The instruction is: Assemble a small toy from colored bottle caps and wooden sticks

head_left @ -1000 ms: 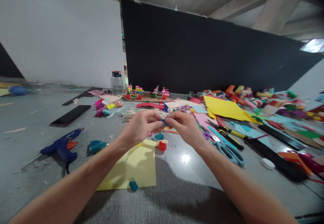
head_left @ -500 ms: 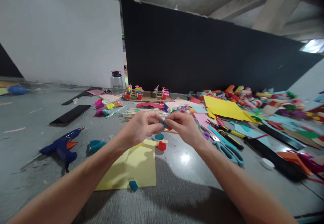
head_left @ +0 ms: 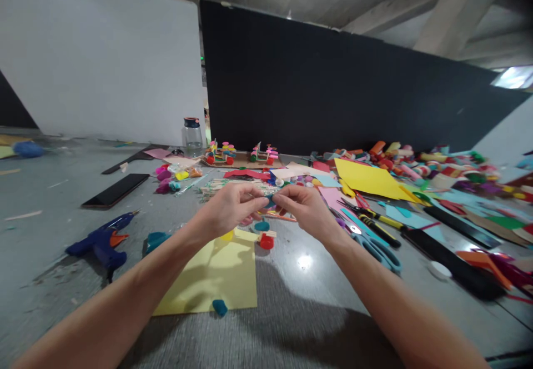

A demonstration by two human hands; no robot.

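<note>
Between the fingertips of my left hand (head_left: pixel 233 209) and my right hand (head_left: pixel 303 207) is a small piece of blue-teal modelling clay (head_left: pixel 270 200). Both hands pinch it above the table, and the fingers partly cover it. Just below them lie a flattened teal clay piece (head_left: pixel 262 226) and a small red wheel-like part (head_left: pixel 267 240) with a wooden stick on it. Under my left forearm is a pale yellow sheet (head_left: pixel 227 280). A teal lump (head_left: pixel 220 307) sits at its front edge. Another teal clay lump (head_left: pixel 156 240) rests left of the forearm.
A blue glue gun (head_left: pixel 101 242) and a phone (head_left: pixel 115 190) lie at left. Scissors (head_left: pixel 378 251), a utility knife (head_left: pixel 378 230) and coloured paper (head_left: pixel 368 179) are at right. Two small coloured models (head_left: pixel 221 153) stand at the back beside a bottle (head_left: pixel 192 135).
The fingers have shifted slightly around the teal clay, which now sits a little higher between them. The things on the table have stayed in place.
</note>
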